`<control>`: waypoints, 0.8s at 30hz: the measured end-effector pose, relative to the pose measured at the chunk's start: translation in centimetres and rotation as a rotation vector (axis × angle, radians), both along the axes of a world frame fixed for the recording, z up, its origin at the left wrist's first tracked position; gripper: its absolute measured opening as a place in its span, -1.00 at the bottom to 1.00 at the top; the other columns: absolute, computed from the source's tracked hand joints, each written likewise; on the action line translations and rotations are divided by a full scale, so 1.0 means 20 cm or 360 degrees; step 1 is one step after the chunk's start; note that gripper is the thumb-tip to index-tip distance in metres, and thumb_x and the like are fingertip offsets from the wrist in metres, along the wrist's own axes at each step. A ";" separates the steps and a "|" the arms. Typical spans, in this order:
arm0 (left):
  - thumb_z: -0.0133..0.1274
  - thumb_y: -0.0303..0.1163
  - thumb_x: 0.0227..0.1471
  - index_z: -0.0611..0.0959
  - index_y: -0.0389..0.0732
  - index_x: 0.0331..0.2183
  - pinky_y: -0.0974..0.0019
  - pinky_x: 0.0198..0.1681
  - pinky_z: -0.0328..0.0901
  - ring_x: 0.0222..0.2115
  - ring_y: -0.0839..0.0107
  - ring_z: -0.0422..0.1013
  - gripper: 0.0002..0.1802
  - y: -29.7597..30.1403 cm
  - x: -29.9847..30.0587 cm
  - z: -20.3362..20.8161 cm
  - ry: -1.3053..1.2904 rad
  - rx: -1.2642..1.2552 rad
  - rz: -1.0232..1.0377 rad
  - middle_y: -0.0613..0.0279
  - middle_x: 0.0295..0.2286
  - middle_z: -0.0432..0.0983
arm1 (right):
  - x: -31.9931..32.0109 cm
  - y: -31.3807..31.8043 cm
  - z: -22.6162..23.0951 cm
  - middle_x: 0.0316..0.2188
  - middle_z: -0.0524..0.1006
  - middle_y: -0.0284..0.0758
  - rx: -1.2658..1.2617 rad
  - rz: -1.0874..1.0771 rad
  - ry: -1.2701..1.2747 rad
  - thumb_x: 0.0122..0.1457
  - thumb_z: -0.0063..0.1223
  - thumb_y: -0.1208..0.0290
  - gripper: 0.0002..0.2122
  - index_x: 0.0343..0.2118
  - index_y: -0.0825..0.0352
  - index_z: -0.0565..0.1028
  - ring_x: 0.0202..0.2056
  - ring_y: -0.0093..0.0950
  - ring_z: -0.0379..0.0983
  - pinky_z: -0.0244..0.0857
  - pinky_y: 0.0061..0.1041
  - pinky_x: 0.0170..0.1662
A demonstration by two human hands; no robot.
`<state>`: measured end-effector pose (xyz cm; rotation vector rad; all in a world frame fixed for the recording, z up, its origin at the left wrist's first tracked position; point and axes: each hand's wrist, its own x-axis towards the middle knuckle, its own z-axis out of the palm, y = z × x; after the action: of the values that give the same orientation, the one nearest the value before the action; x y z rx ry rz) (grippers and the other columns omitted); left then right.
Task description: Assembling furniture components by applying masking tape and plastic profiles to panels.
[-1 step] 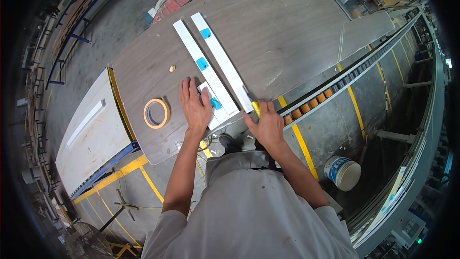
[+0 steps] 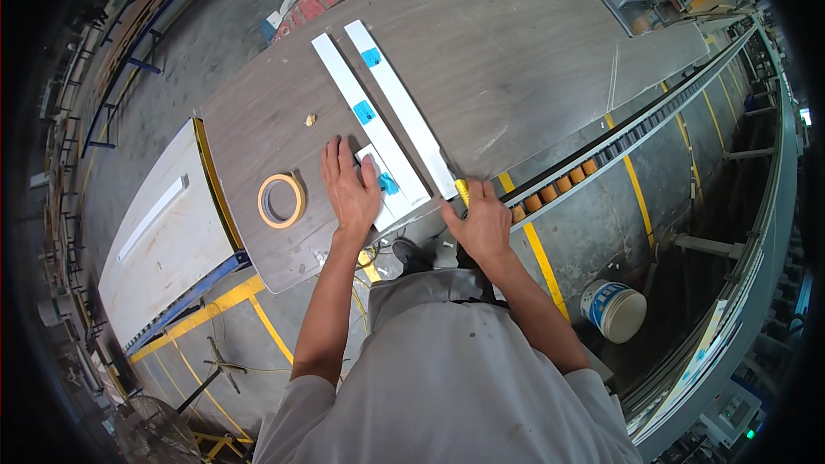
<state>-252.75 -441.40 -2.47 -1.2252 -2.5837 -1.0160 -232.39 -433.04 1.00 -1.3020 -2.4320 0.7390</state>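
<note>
Two long white strips lie side by side on the brown tabletop (image 2: 507, 60), each with a blue label. The left strip (image 2: 342, 76) lies along a shorter white piece (image 2: 384, 216) at its near end. My left hand (image 2: 350, 193) lies palm down at that shorter piece, fingers stretched out and holding nothing. Closed around a yellow utility knife (image 2: 462, 191), my right hand (image 2: 483, 230) is at the near end of the right strip (image 2: 400, 107). The knife's tip is too small to make out clearly against the strip.
A roll of masking tape (image 2: 279, 224) and a small tan lump (image 2: 310, 120) sit left of my left hand. Another white strip (image 2: 155, 216) lies on a pale board at left. A roller conveyor (image 2: 563, 185) runs along the right, with a white bucket (image 2: 625, 314) on the floor.
The long strips and the knife have shifted very slightly to the right in the picture. My left hand is almost unchanged, and my right hand keeps its grip on the knife.
</note>
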 end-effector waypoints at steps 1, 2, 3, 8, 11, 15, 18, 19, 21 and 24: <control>-0.03 -0.31 0.14 0.40 -0.43 0.08 -0.10 0.26 -0.02 0.18 -0.19 0.11 -0.47 -0.01 0.00 -0.01 -0.0025 0.0038 0.0036 -0.27 0.11 0.25 | 0.00 0.01 -0.01 -0.30 0.51 -0.10 0.0014 -0.0032 -0.0036 -0.03 0.29 0.13 -0.54 -0.17 0.38 0.48 -0.32 -0.04 0.51 0.40 -0.15 -0.31; -0.04 -0.30 0.14 0.42 -0.42 0.07 -0.10 0.26 -0.03 0.18 -0.18 0.11 -0.48 0.00 0.00 -0.01 -0.0006 0.0034 0.0044 -0.26 0.11 0.25 | 0.00 0.02 -0.03 -0.32 0.51 -0.10 0.0087 -0.0074 0.0027 -0.06 0.29 0.16 -0.55 -0.19 0.38 0.49 -0.34 -0.03 0.51 0.40 -0.14 -0.31; -0.04 -0.30 0.14 0.42 -0.42 0.07 -0.10 0.26 -0.03 0.18 -0.18 0.11 -0.48 0.00 0.01 -0.01 -0.0011 0.0039 0.0050 -0.26 0.11 0.25 | 0.00 0.04 -0.04 -0.32 0.51 -0.10 0.0093 -0.0068 0.0022 -0.06 0.29 0.16 -0.55 -0.19 0.38 0.49 -0.34 -0.03 0.51 0.40 -0.14 -0.31; -0.03 -0.29 0.14 0.47 -0.42 0.03 -0.09 0.27 -0.03 0.19 -0.16 0.11 -0.50 -0.01 0.01 -0.02 -0.0012 0.0009 0.0057 -0.21 0.12 0.26 | 0.03 0.10 -0.07 -0.35 0.52 -0.06 0.0078 -0.0137 0.0085 -0.06 0.29 0.26 -0.59 -0.19 0.39 0.50 -0.32 -0.03 0.51 0.40 -0.16 -0.28; -0.03 -0.29 0.14 0.47 -0.41 0.04 -0.08 0.27 -0.04 0.19 -0.15 0.10 -0.50 0.00 0.01 -0.02 -0.0025 0.0002 0.0059 -0.20 0.12 0.26 | 0.06 0.09 -0.06 -0.36 0.53 -0.06 0.0127 -0.0136 0.0199 -0.04 0.26 0.31 -0.60 -0.15 0.41 0.50 -0.34 -0.06 0.52 0.40 -0.19 -0.27; -0.03 -0.28 0.14 0.47 -0.41 0.04 -0.07 0.27 -0.05 0.19 -0.14 0.09 -0.50 0.00 0.01 -0.01 -0.0011 -0.0025 0.0040 -0.20 0.11 0.26 | 0.05 -0.05 0.03 -0.51 0.51 -0.12 -0.0462 -0.0069 0.0568 0.01 0.20 0.36 -0.60 -0.08 0.43 0.49 -0.45 -0.29 0.50 0.37 -0.35 -0.29; -0.04 -0.28 0.14 0.47 -0.41 0.03 -0.07 0.28 -0.05 0.20 -0.13 0.09 -0.50 0.01 0.01 -0.01 0.0022 -0.0026 0.0047 -0.20 0.11 0.27 | -0.01 -0.09 0.02 -0.51 0.51 -0.07 -0.0729 0.0041 0.0486 0.05 0.14 0.35 -0.61 -0.05 0.40 0.48 -0.42 -0.26 0.49 0.37 -0.38 -0.30; -0.04 -0.28 0.14 0.48 -0.41 0.03 -0.07 0.27 -0.05 0.20 -0.13 0.09 -0.50 0.02 0.02 -0.02 0.0013 -0.0026 0.0050 -0.20 0.11 0.27 | -0.01 -0.10 0.01 -0.42 0.55 0.03 -0.0923 0.0068 0.0437 0.05 0.12 0.34 -0.59 -0.03 0.39 0.48 -0.32 -0.10 0.56 0.40 -0.32 -0.25; -0.04 -0.28 0.13 0.48 -0.41 0.02 -0.07 0.27 -0.05 0.20 -0.13 0.09 -0.50 0.02 0.02 -0.02 0.0008 -0.0033 0.0068 -0.20 0.11 0.28 | -0.01 -0.12 -0.01 -0.60 0.45 -0.23 -0.0793 0.0082 0.0607 0.06 0.16 0.36 -0.62 -0.05 0.39 0.49 -0.58 -0.45 0.32 0.28 -0.49 -0.42; -0.04 -0.28 0.13 0.48 -0.42 0.01 -0.07 0.27 -0.05 0.19 -0.12 0.10 -0.51 0.02 0.02 -0.02 0.0005 -0.0007 0.0089 -0.19 0.11 0.28 | 0.03 -0.11 -0.01 -0.61 0.44 -0.30 -0.0989 0.0045 0.0513 0.08 0.15 0.38 -0.65 -0.06 0.38 0.50 -0.56 -0.55 0.31 0.25 -0.52 -0.43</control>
<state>-252.34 -440.99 -2.80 -1.1481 -2.6032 -0.9977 -231.85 -435.23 0.81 -1.2090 -2.0311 1.6612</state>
